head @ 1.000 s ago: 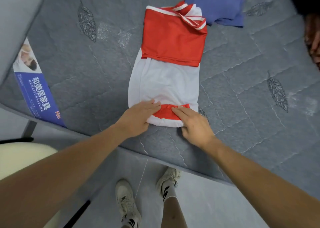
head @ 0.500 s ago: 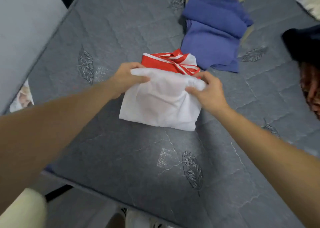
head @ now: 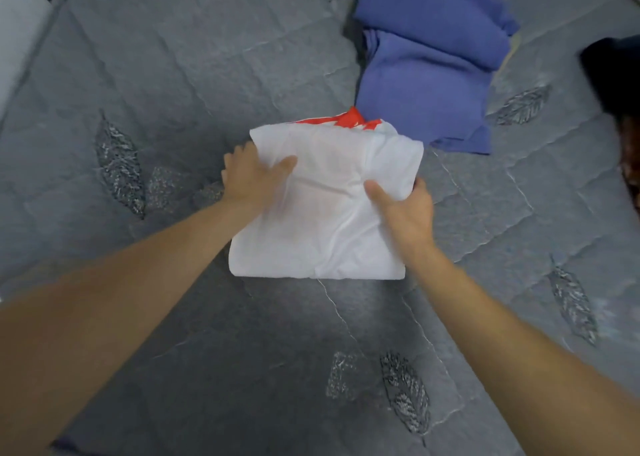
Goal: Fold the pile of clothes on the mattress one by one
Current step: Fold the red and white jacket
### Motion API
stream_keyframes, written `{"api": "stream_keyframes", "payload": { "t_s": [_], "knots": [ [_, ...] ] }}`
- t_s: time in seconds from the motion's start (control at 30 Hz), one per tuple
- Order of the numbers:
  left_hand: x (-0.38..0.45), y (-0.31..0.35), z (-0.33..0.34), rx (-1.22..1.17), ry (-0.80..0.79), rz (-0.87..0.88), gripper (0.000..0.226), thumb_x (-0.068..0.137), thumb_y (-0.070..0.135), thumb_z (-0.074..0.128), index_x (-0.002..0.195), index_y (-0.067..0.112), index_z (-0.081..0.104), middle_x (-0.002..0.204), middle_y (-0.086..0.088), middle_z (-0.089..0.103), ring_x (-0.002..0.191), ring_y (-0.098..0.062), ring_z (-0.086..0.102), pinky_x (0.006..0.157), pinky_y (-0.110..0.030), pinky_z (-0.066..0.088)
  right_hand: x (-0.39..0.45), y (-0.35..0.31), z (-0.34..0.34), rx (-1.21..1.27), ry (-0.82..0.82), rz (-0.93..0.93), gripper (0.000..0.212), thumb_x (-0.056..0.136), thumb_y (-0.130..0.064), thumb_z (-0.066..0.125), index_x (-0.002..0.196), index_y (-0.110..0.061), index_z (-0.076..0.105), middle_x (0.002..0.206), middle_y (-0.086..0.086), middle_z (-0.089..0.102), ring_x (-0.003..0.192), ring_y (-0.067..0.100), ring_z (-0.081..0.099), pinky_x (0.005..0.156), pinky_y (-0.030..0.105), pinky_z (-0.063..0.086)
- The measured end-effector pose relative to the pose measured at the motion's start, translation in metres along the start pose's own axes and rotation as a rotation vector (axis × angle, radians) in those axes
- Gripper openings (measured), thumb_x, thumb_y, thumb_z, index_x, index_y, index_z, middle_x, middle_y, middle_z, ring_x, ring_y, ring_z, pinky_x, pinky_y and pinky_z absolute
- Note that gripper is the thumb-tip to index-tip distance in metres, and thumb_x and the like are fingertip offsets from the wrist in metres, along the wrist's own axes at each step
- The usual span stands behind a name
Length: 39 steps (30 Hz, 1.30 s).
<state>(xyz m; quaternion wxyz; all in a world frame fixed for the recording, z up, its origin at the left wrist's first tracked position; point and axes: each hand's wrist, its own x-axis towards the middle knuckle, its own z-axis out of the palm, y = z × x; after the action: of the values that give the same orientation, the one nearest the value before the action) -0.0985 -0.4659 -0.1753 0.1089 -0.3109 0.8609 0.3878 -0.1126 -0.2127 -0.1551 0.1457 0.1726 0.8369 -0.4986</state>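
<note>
— Shirt (head: 329, 210) location: on the mattress (head: 173, 75), folded white with red at the far edge, touching the blue garment (head: 429, 75). Risk?

— Folds may spring loose if it is lifted unevenly.

— Hands?

— Left hand (head: 251, 178) and right hand (head: 403, 206) each grip a side, thumb on top, fingers curled under.
</note>
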Motion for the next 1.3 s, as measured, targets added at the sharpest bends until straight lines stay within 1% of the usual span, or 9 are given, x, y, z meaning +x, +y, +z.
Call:
{"api": "stream_keyframes", "payload": {
  "t_s": [0.07, 0.1, 0.17, 0.23, 0.5, 0.67, 0.97, 1.13, 1.3],
  "knots": [
    [0.01, 0.003, -0.004, 0.017, -0.088, 0.066, 0.068, 0.084, 0.068, 0.062, 0.124, 0.013, 0.063, 0.125, -0.008, 0.063, 0.132, -0.036, 0.046, 0.112, -0.047, 0.036, 0.01, -0.012, 0.001, 0.086, -0.023, 0.04, 0.056, 0.072, -0.042, 0.092, 0.116, -0.022, 0.065, 0.109, -0.008, 0.074, 0.099, 0.012, 0.073, 0.089, 0.038, 0.061],
    [0.013, 0.003, -0.006, -0.099, -0.137, 0.089, 0.067, 0.081, 0.068, 0.063, 0.124, 0.017, 0.064, 0.123, -0.005, 0.067, 0.13, -0.033, 0.052, 0.113, -0.047, 0.038, 0.013, -0.016, -0.001, 0.126, -0.043, 0.056, 0.046, 0.074, -0.036, 0.093, 0.11, -0.023, 0.068, 0.103, -0.009, 0.076, 0.093, 0.01, 0.075, 0.084, 0.035, 0.061],
    [0.008, 0.002, -0.01, -0.393, -0.24, 0.106, 0.06, 0.085, 0.049, 0.076, 0.136, 0.022, 0.058, 0.129, 0.003, 0.069, 0.127, -0.021, 0.062, 0.11, -0.046, 0.049, 0.012, -0.017, -0.008, 0.24, -0.105, 0.107, 0.031, 0.078, -0.024, 0.092, 0.101, -0.019, 0.071, 0.093, -0.008, 0.079, 0.085, 0.01, 0.077, 0.077, 0.033, 0.062],
    [-0.005, 0.009, -0.013, -0.531, -0.337, 0.156, 0.069, 0.087, 0.029, 0.083, 0.147, 0.025, 0.048, 0.138, 0.007, 0.064, 0.127, -0.012, 0.062, 0.105, -0.039, 0.053, 0.009, -0.015, -0.02, 0.316, -0.136, 0.165, 0.035, 0.08, -0.022, 0.091, 0.107, -0.01, 0.073, 0.098, 0.0, 0.08, 0.09, 0.016, 0.078, 0.081, 0.037, 0.064],
    [-0.084, 0.06, 0.058, -0.51, -0.498, 0.174, 0.068, 0.089, 0.026, 0.082, 0.147, 0.031, 0.047, 0.134, 0.014, 0.066, 0.12, -0.005, 0.064, 0.106, -0.042, 0.054, -0.02, 0.047, -0.124, 0.351, -0.045, 0.203, 0.037, 0.086, -0.025, 0.086, 0.118, -0.01, 0.072, 0.11, 0.005, 0.079, 0.103, 0.025, 0.076, 0.094, 0.05, 0.061],
    [-0.152, 0.098, 0.144, -0.465, -0.567, 0.191, 0.071, 0.087, 0.037, 0.084, 0.147, 0.036, 0.046, 0.136, 0.016, 0.064, 0.125, -0.008, 0.062, 0.109, -0.047, 0.05, -0.052, 0.114, -0.219, 0.342, 0.091, 0.237, 0.031, 0.086, -0.026, 0.086, 0.111, -0.012, 0.074, 0.108, 0.003, 0.079, 0.102, 0.022, 0.076, 0.091, 0.043, 0.062],
    [-0.283, 0.167, 0.279, -0.448, -0.675, 0.189, 0.057, 0.09, 0.029, 0.081, 0.139, 0.036, 0.052, 0.127, 0.016, 0.069, 0.115, -0.007, 0.067, 0.102, -0.043, 0.055, -0.101, 0.226, -0.375, 0.35, 0.231, 0.347, 0.028, 0.09, -0.032, 0.081, 0.111, -0.016, 0.073, 0.103, -0.003, 0.078, 0.095, 0.014, 0.075, 0.083, 0.034, 0.06],
    [-0.334, 0.177, 0.323, -0.437, -0.734, 0.145, 0.053, 0.091, 0.03, 0.08, 0.137, 0.034, 0.056, 0.126, 0.012, 0.071, 0.115, -0.012, 0.069, 0.102, -0.048, 0.055, -0.124, 0.27, -0.424, 0.32, 0.229, 0.4, 0.033, 0.087, -0.043, 0.082, 0.113, -0.025, 0.072, 0.109, -0.005, 0.077, 0.103, 0.017, 0.073, 0.096, 0.043, 0.059],
    [-0.362, 0.182, 0.357, -0.432, -0.72, 0.123, 0.049, 0.092, 0.027, 0.079, 0.136, 0.029, 0.058, 0.124, 0.011, 0.072, 0.113, -0.011, 0.07, 0.102, -0.047, 0.056, -0.135, 0.301, -0.447, 0.222, 0.327, 0.399, 0.033, 0.086, -0.049, 0.08, 0.104, -0.024, 0.071, 0.103, -0.001, 0.077, 0.098, 0.02, 0.072, 0.093, 0.047, 0.059]
  ]
}}
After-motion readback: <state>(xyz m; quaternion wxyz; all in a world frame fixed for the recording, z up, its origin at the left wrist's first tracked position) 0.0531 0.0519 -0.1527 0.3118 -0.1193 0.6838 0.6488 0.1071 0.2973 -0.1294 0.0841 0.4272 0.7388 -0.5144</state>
